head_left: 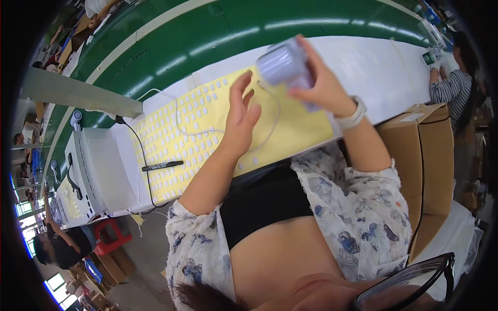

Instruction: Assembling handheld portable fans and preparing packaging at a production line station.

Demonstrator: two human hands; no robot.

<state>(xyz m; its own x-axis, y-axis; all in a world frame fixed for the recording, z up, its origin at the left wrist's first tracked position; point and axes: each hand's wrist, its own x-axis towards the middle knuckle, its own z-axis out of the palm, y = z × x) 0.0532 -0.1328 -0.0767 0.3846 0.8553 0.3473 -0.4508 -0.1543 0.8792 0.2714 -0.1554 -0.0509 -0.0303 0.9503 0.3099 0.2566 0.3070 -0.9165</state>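
Note:
My right hand [324, 85] is closed around a pale lavender plastic device [282, 63]. Its rounded, shiny body is lifted over the far side of the yellow sheet [301, 129]; motion blur hides its exact kind. Left of it, my left hand [241, 116] is raised over the sheet, fingers apart and holding nothing. A thin white cable [278, 111] curves across the sheet between my hands and passes behind my left hand. Several rows of small white oval pieces [179, 132] cover the sheet's left part. A black marker [162, 166] lies among them.
A white machine box [106, 166] stands at the left with a black cord [142, 147] near it. A large cardboard carton [436, 150] is close to my right elbow. A green conveyor belt [223, 31] runs behind the table. At the far right sits a co-worker in stripes [448, 88].

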